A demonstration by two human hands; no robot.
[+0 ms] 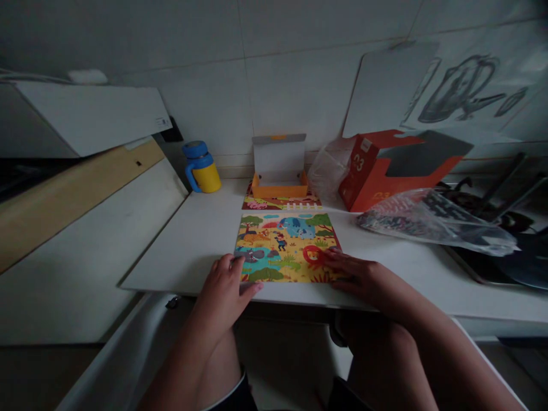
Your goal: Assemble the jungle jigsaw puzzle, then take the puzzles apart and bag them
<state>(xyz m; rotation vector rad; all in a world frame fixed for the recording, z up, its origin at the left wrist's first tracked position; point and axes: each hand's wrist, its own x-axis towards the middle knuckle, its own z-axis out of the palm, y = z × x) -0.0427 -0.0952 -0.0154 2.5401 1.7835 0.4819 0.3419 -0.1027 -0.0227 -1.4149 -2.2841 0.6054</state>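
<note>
A jigsaw puzzle (289, 251) with cartoon elephants, a hippo, trees and a red ring around a lion lies flat on the white table (197, 228), close to its front edge. My left hand (225, 285) rests at the puzzle's left edge, fingers somewhat bent and thumb apart near the lower left corner. On the right edge, my right hand (355, 271) lies with its fingers stretched over the border. Behind the puzzle stands an open orange box (280, 189) with its lid raised, on top of a second printed picture (257, 204).
A yellow and blue jug (204, 171) stands at the back left. To the right are a clear plastic bag (329, 171), a red carton (370, 177), a bag with printed contents (423, 220) and dark kitchen items (505, 211). White panels (94, 117) lean at left.
</note>
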